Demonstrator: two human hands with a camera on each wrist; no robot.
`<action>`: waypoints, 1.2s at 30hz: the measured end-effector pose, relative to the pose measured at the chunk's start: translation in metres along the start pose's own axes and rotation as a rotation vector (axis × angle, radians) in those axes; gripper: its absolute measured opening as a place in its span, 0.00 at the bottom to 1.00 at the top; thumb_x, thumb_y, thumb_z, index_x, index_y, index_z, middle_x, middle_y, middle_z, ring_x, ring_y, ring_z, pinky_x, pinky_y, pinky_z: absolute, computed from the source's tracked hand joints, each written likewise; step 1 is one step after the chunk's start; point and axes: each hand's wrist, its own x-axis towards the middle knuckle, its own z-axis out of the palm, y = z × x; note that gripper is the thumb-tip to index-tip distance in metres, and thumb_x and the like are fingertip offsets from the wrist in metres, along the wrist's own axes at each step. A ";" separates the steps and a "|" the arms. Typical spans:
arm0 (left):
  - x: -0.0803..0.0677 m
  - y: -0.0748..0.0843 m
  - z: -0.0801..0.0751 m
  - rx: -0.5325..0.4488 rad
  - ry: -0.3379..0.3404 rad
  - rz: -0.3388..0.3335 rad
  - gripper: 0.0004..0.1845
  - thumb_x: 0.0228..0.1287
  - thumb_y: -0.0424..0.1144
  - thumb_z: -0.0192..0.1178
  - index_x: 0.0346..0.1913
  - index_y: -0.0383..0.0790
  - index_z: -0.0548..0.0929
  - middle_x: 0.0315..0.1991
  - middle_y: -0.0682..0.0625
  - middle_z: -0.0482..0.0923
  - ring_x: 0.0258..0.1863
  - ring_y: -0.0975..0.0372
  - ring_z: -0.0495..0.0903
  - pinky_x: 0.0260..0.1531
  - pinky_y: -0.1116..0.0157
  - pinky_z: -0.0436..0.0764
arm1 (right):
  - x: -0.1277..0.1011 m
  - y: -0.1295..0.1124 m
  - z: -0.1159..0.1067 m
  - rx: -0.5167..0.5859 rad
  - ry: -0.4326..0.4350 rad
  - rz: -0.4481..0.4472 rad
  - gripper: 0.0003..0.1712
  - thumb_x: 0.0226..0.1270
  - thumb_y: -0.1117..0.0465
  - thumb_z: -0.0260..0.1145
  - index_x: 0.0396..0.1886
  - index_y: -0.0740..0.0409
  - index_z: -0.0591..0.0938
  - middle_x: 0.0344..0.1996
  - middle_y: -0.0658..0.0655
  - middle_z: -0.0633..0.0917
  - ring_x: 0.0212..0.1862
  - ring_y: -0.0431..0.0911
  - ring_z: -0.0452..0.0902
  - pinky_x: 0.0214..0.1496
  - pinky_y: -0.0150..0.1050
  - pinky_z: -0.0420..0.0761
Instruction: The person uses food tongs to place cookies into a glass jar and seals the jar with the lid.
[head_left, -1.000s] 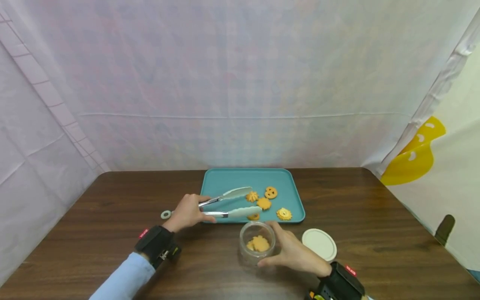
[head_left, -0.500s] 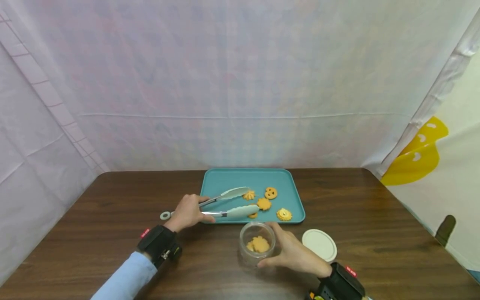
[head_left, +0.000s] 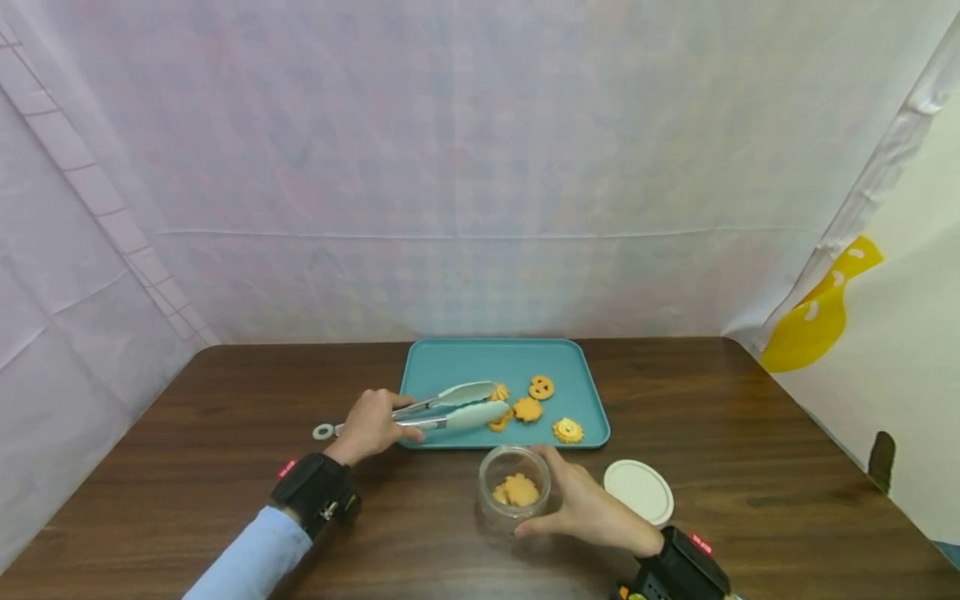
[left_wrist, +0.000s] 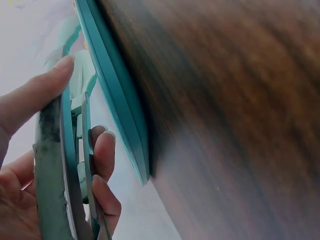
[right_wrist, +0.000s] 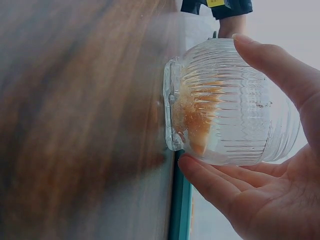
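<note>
Tongs (head_left: 442, 408): left hand (head_left: 372, 425) gripping, lying lengthwise, tips pointing right over tray (head_left: 450, 358), pinching cookie (head_left: 499, 422). Right hand (head_left: 588, 504) cupping jar (head_left: 514, 487).

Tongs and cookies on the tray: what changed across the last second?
The tongs in the left hand closed: their arms, spread apart a second ago, now nearly meet around a cookie near the tray's front. The right hand kept its hold on the glass jar; the lid and the other cookies stayed put.
</note>
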 end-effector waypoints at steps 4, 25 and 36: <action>0.000 -0.001 0.000 0.012 0.015 -0.003 0.25 0.35 0.43 0.73 0.41 0.34 0.84 0.31 0.44 0.82 0.22 0.62 0.71 0.21 0.68 0.69 | 0.000 0.000 0.001 0.010 0.002 0.003 0.45 0.43 0.41 0.69 0.58 0.57 0.63 0.49 0.53 0.76 0.50 0.47 0.72 0.49 0.41 0.72; -0.002 -0.002 -0.005 -0.007 -0.066 0.035 0.31 0.32 0.47 0.74 0.44 0.33 0.82 0.36 0.42 0.82 0.25 0.65 0.74 0.23 0.70 0.70 | -0.001 0.001 0.000 0.013 -0.007 -0.004 0.45 0.43 0.41 0.69 0.58 0.57 0.63 0.49 0.53 0.76 0.51 0.47 0.72 0.49 0.41 0.72; 0.000 0.005 -0.002 0.060 -0.025 0.022 0.33 0.31 0.46 0.75 0.45 0.32 0.81 0.39 0.38 0.81 0.27 0.63 0.74 0.27 0.66 0.73 | 0.000 0.000 0.000 0.020 -0.017 0.018 0.45 0.43 0.41 0.69 0.58 0.56 0.63 0.50 0.53 0.75 0.51 0.47 0.72 0.49 0.41 0.72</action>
